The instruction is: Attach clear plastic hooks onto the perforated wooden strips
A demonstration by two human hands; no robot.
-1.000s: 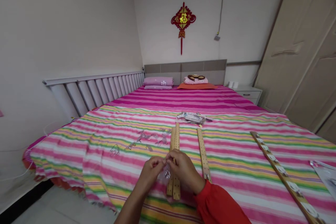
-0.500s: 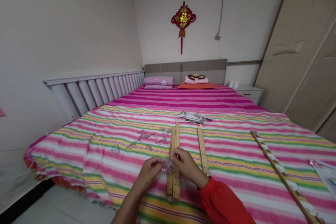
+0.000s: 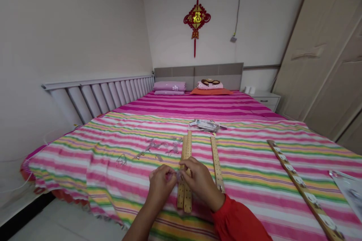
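Note:
My left hand (image 3: 160, 186) and my right hand (image 3: 199, 182) meet over the near part of the striped bed (image 3: 113, 147). Both pinch a small clear plastic bag (image 3: 177, 176) that seems to hold small metal parts. Right beneath them lies a pair of perforated wooden strips (image 3: 185, 173), side by side. A single wooden strip (image 3: 216, 162) lies just to the right of my right hand. My right arm wears a red sleeve (image 3: 240, 222).
Small metal hooks (image 3: 158, 147) are scattered left of the strips. Clear packets (image 3: 206, 125) lie beyond them. A long wooden strip with white fittings (image 3: 302, 186) runs along the right, a plastic sheet (image 3: 349, 192) at the far right. Pillows (image 3: 169, 87), a bedside cabinet (image 3: 267, 99) and wardrobe doors (image 3: 325, 56) stand behind.
My hands stayed together on the small bag, shifting slightly and drawing closer. The view drifted a little; nothing on the bed moved.

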